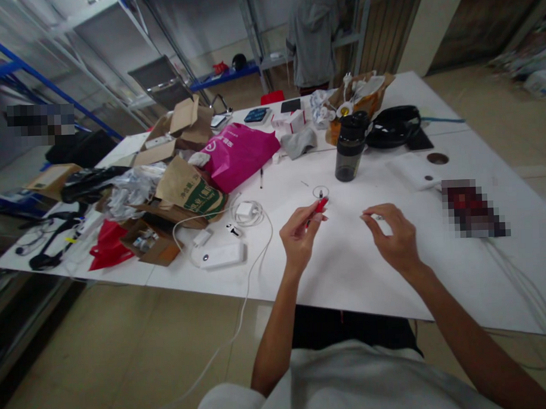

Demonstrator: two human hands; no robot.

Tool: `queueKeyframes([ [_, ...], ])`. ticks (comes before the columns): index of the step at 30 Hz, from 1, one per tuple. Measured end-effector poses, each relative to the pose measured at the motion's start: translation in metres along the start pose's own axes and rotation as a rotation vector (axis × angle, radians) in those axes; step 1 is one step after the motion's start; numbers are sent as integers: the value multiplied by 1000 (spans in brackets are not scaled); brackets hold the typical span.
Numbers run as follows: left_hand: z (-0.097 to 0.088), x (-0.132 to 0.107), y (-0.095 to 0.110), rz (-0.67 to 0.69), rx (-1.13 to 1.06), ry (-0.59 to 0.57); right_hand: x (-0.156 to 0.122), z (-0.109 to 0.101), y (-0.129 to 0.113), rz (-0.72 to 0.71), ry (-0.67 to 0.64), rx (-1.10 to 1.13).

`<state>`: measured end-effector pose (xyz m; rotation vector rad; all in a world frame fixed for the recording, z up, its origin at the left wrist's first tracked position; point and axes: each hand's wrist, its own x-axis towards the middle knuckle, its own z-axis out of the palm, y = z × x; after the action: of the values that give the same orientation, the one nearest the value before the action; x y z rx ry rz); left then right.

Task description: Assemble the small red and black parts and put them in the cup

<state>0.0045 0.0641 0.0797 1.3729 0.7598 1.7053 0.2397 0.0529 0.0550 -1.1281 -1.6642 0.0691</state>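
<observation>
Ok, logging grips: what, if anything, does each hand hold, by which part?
Left hand: a red object, pinched below its exposed end. Right hand: cannot be told.

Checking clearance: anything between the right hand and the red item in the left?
Nothing visible stands between the right hand and the red item in the left hand, only a gap above the white tabletop. The dark bottle stands farther back, beyond both hands.
</observation>
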Motion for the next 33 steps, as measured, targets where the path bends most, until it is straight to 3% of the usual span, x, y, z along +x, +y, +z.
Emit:
queueKeyframes([
  [5,-1,-1,-2,-75,54,23,16,17,-38,201,-140,255],
  [8,-3,-1,-14,-127,20,54,36,21,-54,139,-188,336],
  [13,-1,-3,-49,-263,-110,151,83,22,-70,-24,-156,344],
  [18,2,-4,-75,-408,-268,182,127,20,-81,-65,-135,305],
  [25,-8,-4,-80,-466,-312,169,165,20,-79,-135,-297,262],
  [29,-15,-4,-82,-468,-313,190,170,21,-66,-168,-472,243],
  [33,-18,-4,-83,-471,-232,139,168,24,-52,-173,-590,242],
])
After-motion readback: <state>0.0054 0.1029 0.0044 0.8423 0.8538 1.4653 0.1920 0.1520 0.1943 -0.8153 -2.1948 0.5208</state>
